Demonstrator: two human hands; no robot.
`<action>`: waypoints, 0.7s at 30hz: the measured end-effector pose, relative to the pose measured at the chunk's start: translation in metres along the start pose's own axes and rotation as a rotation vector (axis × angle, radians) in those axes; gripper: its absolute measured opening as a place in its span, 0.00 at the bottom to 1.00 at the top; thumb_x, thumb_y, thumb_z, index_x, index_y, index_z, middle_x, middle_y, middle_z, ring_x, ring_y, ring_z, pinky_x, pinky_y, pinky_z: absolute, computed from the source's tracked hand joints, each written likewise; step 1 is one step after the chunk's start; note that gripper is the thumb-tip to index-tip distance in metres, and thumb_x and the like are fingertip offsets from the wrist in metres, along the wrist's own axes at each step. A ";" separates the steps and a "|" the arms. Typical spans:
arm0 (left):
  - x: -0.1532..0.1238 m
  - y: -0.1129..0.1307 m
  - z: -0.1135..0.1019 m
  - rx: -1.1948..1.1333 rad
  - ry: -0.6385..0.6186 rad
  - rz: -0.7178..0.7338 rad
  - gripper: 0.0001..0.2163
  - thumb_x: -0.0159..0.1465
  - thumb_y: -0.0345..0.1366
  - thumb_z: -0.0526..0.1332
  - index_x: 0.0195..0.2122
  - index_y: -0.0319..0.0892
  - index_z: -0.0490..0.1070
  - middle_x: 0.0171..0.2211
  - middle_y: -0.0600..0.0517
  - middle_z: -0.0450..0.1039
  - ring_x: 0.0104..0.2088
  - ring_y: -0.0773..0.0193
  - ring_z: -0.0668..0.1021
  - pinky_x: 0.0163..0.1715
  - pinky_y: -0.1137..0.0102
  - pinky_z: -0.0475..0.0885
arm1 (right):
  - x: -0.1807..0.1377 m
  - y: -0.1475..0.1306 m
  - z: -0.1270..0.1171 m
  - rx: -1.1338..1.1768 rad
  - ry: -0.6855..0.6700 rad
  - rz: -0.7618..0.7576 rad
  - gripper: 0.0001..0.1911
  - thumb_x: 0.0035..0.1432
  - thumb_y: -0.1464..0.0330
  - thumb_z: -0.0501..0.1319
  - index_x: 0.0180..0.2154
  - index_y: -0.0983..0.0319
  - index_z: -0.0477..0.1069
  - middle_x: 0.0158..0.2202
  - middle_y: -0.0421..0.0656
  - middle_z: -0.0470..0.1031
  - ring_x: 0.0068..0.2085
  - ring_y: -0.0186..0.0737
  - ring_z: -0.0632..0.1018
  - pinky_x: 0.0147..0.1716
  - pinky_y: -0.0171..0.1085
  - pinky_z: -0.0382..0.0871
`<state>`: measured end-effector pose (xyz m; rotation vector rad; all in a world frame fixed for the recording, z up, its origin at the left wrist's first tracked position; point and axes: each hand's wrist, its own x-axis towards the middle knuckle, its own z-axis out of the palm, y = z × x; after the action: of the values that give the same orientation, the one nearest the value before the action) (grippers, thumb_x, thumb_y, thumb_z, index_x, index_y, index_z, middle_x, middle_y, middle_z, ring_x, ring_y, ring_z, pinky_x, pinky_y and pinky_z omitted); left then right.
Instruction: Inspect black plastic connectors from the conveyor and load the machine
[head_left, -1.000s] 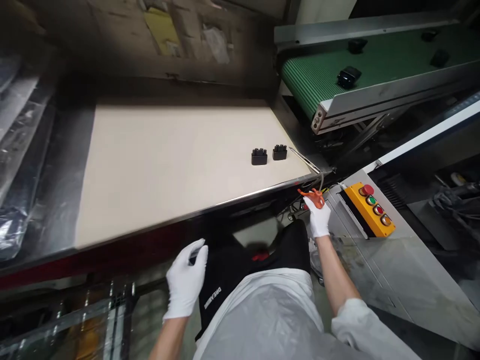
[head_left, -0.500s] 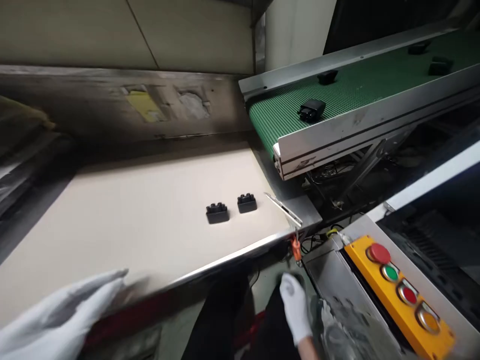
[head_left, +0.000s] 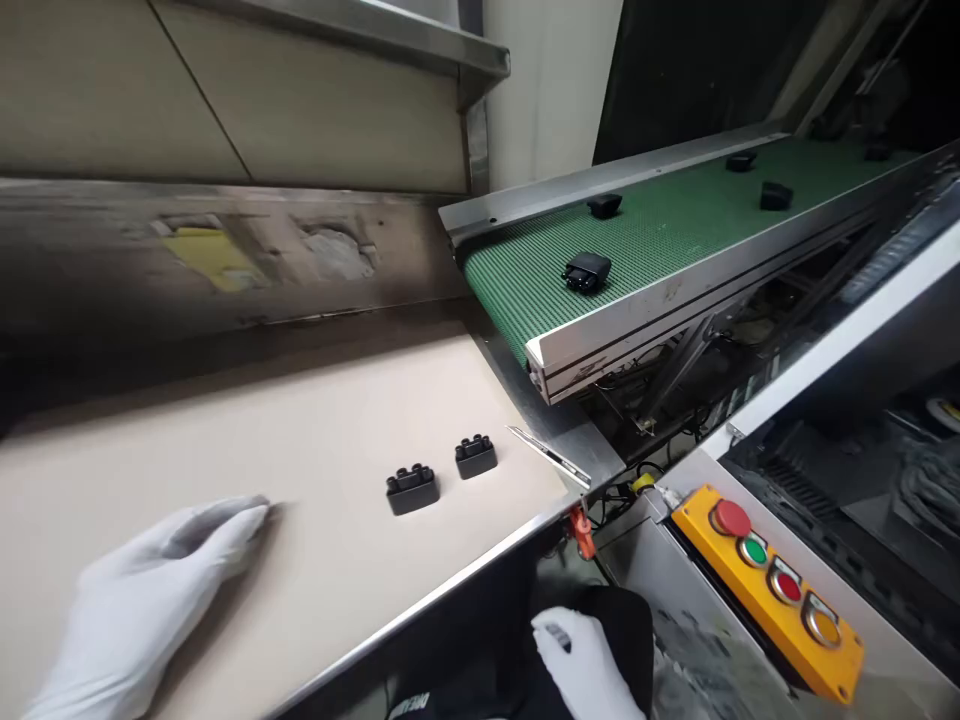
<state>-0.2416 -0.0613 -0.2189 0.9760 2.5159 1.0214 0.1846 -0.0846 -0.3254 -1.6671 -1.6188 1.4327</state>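
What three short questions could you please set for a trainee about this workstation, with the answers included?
1. True or false: the gloved left hand is apart from the two black studded blocks on the pale board.
2. What colour is the conveyor belt? A green, B blue, C red.
3. Fill in the gap: the large domed button on the yellow control box is ____.

Key: 1 true; 2 A; 3 red.
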 end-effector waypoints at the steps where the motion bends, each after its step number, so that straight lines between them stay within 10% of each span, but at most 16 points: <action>1: -0.005 0.010 -0.002 -0.091 -0.005 -0.012 0.16 0.53 0.62 0.62 0.36 0.64 0.80 0.38 0.73 0.85 0.43 0.52 0.87 0.54 0.58 0.81 | -0.014 -0.019 -0.007 -0.035 0.005 -0.010 0.19 0.61 0.59 0.61 0.44 0.59 0.86 0.41 0.49 0.87 0.44 0.54 0.86 0.49 0.44 0.79; 6: -0.014 0.028 -0.004 -0.249 -0.095 0.078 0.14 0.46 0.58 0.64 0.27 0.59 0.81 0.34 0.64 0.85 0.44 0.44 0.86 0.56 0.50 0.79 | -0.073 -0.153 -0.063 -0.333 0.250 -0.383 0.15 0.68 0.61 0.62 0.48 0.54 0.86 0.49 0.44 0.87 0.48 0.48 0.86 0.53 0.43 0.80; 9: -0.008 0.019 -0.001 -0.251 -0.185 0.187 0.16 0.48 0.56 0.64 0.29 0.54 0.83 0.37 0.56 0.87 0.45 0.43 0.86 0.53 0.52 0.81 | -0.054 -0.250 -0.113 -0.548 0.685 -0.838 0.14 0.68 0.67 0.63 0.50 0.57 0.84 0.48 0.44 0.87 0.48 0.46 0.86 0.55 0.45 0.80; 11: -0.005 0.014 0.001 -0.251 -0.233 0.215 0.17 0.49 0.56 0.64 0.30 0.52 0.83 0.38 0.52 0.87 0.44 0.43 0.86 0.50 0.54 0.82 | -0.015 -0.310 -0.150 -0.722 0.736 -1.057 0.17 0.66 0.72 0.61 0.52 0.59 0.83 0.55 0.45 0.84 0.56 0.48 0.83 0.62 0.50 0.76; 15: -0.001 0.008 0.002 -0.264 -0.252 0.171 0.17 0.49 0.57 0.64 0.31 0.53 0.84 0.38 0.51 0.87 0.44 0.41 0.86 0.48 0.52 0.83 | 0.093 -0.395 -0.213 -0.782 0.478 -1.053 0.11 0.62 0.68 0.65 0.42 0.65 0.84 0.63 0.43 0.78 0.54 0.42 0.84 0.60 0.47 0.74; 21: 0.007 -0.009 0.007 -0.236 -0.301 0.065 0.17 0.51 0.60 0.65 0.31 0.57 0.84 0.40 0.52 0.87 0.46 0.37 0.86 0.52 0.45 0.81 | 0.184 -0.434 -0.233 -0.349 0.260 -0.673 0.12 0.58 0.71 0.63 0.26 0.70 0.79 0.32 0.36 0.84 0.29 0.25 0.81 0.48 0.40 0.75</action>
<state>-0.2475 -0.0579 -0.2299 1.0566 2.0820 1.0702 0.1363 0.2693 0.0605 -1.2045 -2.0718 0.6074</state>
